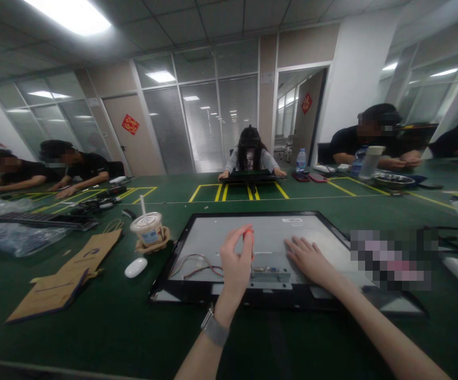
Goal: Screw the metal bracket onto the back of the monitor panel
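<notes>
A large flat display panel (205, 235) with a black frame and grey metal back lies on the green table in front of me. My left hand (236, 256), a watch on its wrist, is closed around an orange-handled screwdriver (250, 238), held upright over the panel; its tip is mostly hidden by my fingers. Just beside that hand, a metal bracket (270, 276) with connectors is fixed near the panel's front edge. Thin coloured wires (197, 264) run to the left from there. My right hand (308, 258) rests flat on the grey back, fingers spread.
A cup with a straw (149, 229) stands in a cardboard holder on the left, near a white mouse (136, 267) and a paper bag (70, 269). Plastic wrapping (19, 237) lies farther left. Across the table a person (248, 150) holds another panel; several others sit around.
</notes>
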The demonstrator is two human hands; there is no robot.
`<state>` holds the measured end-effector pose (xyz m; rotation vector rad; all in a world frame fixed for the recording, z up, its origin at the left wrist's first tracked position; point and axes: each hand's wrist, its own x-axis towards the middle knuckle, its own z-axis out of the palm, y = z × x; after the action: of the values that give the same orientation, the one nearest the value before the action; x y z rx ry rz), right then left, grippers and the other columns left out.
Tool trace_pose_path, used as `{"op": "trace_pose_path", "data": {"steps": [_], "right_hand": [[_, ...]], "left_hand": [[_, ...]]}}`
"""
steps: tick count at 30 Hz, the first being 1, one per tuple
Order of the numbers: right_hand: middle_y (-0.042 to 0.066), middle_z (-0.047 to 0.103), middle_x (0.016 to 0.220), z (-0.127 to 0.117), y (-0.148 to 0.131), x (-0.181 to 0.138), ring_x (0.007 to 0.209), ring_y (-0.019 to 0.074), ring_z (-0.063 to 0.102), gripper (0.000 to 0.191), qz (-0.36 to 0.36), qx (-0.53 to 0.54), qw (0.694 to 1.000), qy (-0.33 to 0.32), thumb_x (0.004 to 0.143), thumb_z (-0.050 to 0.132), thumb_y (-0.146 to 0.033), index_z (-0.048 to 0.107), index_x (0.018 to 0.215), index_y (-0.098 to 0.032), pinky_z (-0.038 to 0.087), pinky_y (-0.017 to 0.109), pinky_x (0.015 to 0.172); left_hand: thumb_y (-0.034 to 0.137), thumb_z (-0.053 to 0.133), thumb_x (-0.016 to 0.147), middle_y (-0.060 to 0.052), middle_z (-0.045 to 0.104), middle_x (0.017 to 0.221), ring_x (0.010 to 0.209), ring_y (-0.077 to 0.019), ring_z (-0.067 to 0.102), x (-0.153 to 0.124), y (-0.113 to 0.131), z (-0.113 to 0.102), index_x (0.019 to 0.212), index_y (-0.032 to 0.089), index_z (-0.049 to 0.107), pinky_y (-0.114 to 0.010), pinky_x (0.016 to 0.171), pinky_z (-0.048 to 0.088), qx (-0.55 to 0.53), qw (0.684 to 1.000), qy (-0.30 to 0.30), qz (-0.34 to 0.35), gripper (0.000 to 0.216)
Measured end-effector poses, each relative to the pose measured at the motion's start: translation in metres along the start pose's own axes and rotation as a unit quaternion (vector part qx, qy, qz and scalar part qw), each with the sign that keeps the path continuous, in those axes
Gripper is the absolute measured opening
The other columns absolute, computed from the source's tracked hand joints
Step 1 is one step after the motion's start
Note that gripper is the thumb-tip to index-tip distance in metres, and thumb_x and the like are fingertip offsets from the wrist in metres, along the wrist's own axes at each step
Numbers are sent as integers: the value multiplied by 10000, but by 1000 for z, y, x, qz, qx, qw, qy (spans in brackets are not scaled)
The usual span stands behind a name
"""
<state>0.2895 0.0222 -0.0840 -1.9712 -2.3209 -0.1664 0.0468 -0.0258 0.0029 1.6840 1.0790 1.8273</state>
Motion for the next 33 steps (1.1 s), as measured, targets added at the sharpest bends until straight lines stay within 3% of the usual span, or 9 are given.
{"op": "trace_pose_path", "data": {"steps": [4,8,13,16,18,25,28,33], "right_hand": [[151,432,1576,0,0,0,1445,367,390,534,3,3,1000,-5,1027,302,-386,460,1510,-222,334,596,1137],[157,424,1580,-4,-1,0,1452,366,379,539,3,10,1000,-12,1027,295,-384,460,1510,-212,325,595,1144],[158,407,1589,-5,-1,-1,1456,381,363,558,2,5,1000,-20,1025,274,-381,440,1524,-193,324,595,1145],[163,410,1586,-3,0,0,1453,387,367,562,1,2,1000,-18,1024,261,-375,441,1523,-190,325,605,1140],[158,417,1583,0,2,1,1450,380,377,561,-1,5,1000,-12,1022,255,-378,445,1520,-203,328,610,1137],[151,422,1582,3,3,1,1449,365,383,555,-3,12,1000,-6,1023,262,-389,446,1518,-219,324,606,1140],[160,426,1578,2,2,1,1444,370,391,554,0,7,1000,-9,1024,269,-393,449,1516,-212,323,603,1140],[149,428,1579,2,2,1,1441,373,395,558,0,1,1000,-10,1022,257,-395,450,1515,-217,334,604,1131]], "left_hand": [[303,648,898,-42,649,894,836,-181,632,1,0,1,941,211,767,-338,817,547,23,999,25,19,157],[335,692,872,-28,580,894,798,-166,608,1,0,0,918,216,767,-331,796,550,37,998,44,-4,148],[349,551,967,-55,630,966,826,-169,611,1,-1,0,1052,220,744,-311,798,540,29,999,38,-9,247],[349,431,1022,-72,676,1005,835,-173,625,0,-4,1,1184,210,680,-309,793,529,-10,999,25,-46,328],[354,394,1034,-78,691,1011,848,-177,628,-1,-5,2,1175,196,665,-316,805,524,-25,997,20,-64,344],[378,570,958,-69,637,1015,909,-192,616,2,-3,1,978,206,730,-331,854,518,9,1000,13,-19,236],[336,535,977,-70,663,1001,916,-189,625,2,-2,1,1053,204,723,-331,872,512,15,1000,8,-11,243],[363,431,1026,-96,721,1055,906,-187,665,1,-5,2,1162,191,686,-327,840,529,-31,998,-18,-54,336]]}}
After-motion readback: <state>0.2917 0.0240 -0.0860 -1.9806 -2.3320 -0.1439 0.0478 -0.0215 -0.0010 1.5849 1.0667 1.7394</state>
